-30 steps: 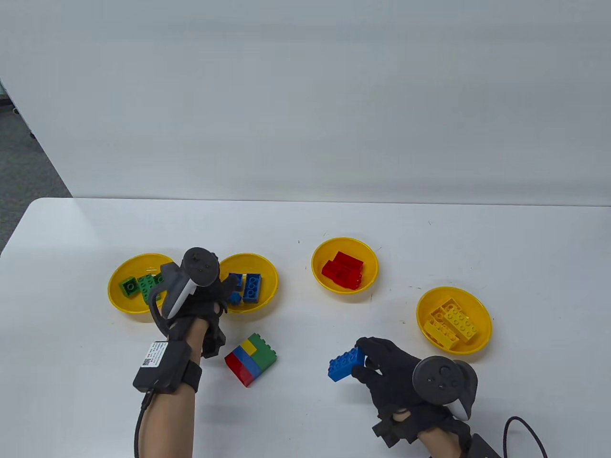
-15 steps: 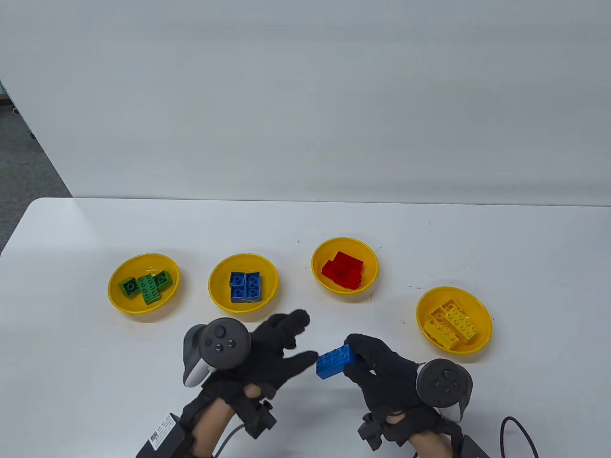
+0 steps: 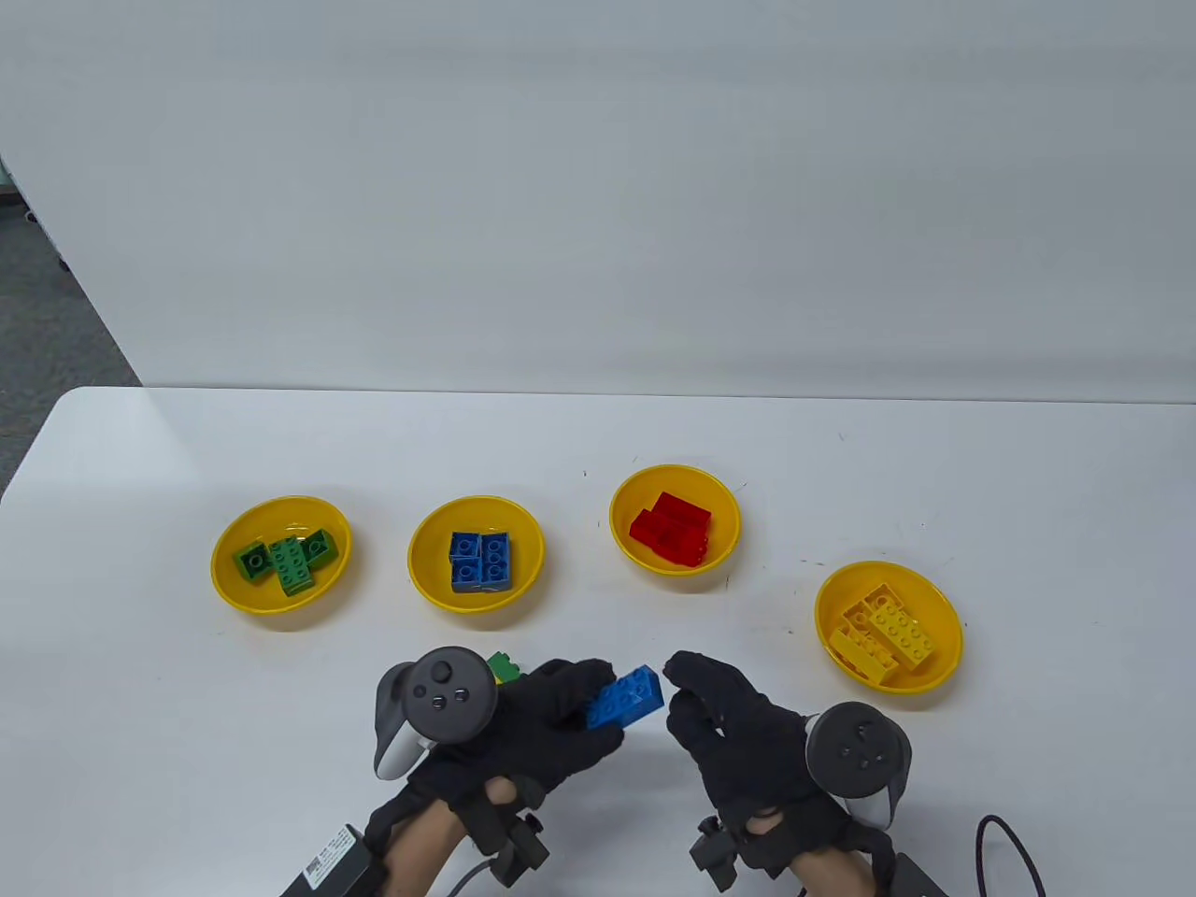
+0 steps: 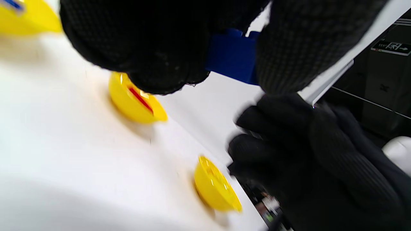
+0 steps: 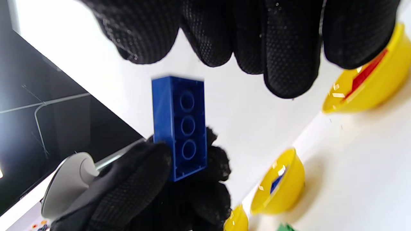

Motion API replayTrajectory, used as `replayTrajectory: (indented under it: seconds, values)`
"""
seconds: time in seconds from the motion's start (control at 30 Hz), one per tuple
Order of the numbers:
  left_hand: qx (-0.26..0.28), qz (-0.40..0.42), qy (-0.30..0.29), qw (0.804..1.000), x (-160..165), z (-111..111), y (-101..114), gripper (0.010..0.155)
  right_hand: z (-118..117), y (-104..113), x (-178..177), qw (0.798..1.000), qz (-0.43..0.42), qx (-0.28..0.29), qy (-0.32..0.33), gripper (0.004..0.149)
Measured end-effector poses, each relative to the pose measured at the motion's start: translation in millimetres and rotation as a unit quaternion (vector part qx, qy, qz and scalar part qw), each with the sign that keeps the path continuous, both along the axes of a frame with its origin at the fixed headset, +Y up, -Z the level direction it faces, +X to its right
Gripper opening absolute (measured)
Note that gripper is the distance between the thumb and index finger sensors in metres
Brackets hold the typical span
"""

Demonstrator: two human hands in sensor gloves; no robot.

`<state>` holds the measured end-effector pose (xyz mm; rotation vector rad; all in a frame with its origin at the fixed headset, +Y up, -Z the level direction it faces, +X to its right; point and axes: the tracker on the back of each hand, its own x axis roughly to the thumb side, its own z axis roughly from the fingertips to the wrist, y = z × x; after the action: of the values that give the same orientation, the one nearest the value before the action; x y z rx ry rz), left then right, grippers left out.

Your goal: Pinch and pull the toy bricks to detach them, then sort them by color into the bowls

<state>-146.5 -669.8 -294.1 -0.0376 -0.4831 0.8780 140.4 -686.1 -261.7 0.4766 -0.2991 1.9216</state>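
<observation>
Blue brick (image 3: pixel 624 697): held above table (image 3: pixel 598 439) by left hand (image 3: pixel 537 724), thumb and fingers pinching it. Right hand (image 3: pixel 747 738): just beside brick, fingers loose, holding nothing. Brick stack (image 3: pixel 503 667): partly hidden behind left hand. 4 yellow bowls (image 3: pixel 416 561) behind

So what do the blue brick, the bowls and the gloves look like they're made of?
Blue brick, held by the left hand: hard moulded plastic, glossy, with crisp edges and hollow tubes underneath. Bowls, such as the one holding red bricks: probably thin shiny plastic, judging by the bright highlights on the rim. Gloves, as on the right hand: black knitted fabric, matte, with a dotted grip texture on the fingers.
</observation>
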Motion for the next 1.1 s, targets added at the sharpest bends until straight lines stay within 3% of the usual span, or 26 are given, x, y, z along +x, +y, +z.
replayTrajectory:
  seconds: [0.13,0.23,0.3,0.43,0.57,0.77,0.87,1.1]
  values:
    - [0.053,-0.086,0.104,0.989,-26,-28,42,0.068,3,7,11,1.0,-0.012,0.016,-0.014,0.058]
    - [0.051,-0.151,0.172,0.972,-42,-56,59,0.068,2,6,15,1.0,-0.012,0.014,-0.017,0.057]
    - [0.015,-0.205,0.214,0.955,-51,-75,56,0.068,1,6,17,1.0,-0.007,0.016,-0.02,0.056]
    - [-0.012,-0.323,0.289,0.901,-60,-104,24,0.067,1,8,20,0.999,0.004,0.026,-0.025,0.055]
    - [-0.031,-0.357,0.325,0.875,-64,-119,-5,0.067,1,9,22,0.999,0.014,0.032,-0.027,0.055]
    - [-0.03,-0.321,0.353,0.878,-76,-121,-16,0.073,2,10,23,0.999,0.014,0.034,-0.025,0.054]
    - [-0.015,-0.293,0.358,0.887,-82,-112,-5,0.075,2,10,24,0.999,0.018,0.036,-0.025,0.054]
    - [0.044,-0.256,0.32,0.911,-74,-67,32,0.071,3,10,20,0.998,0.031,0.042,-0.022,0.054]
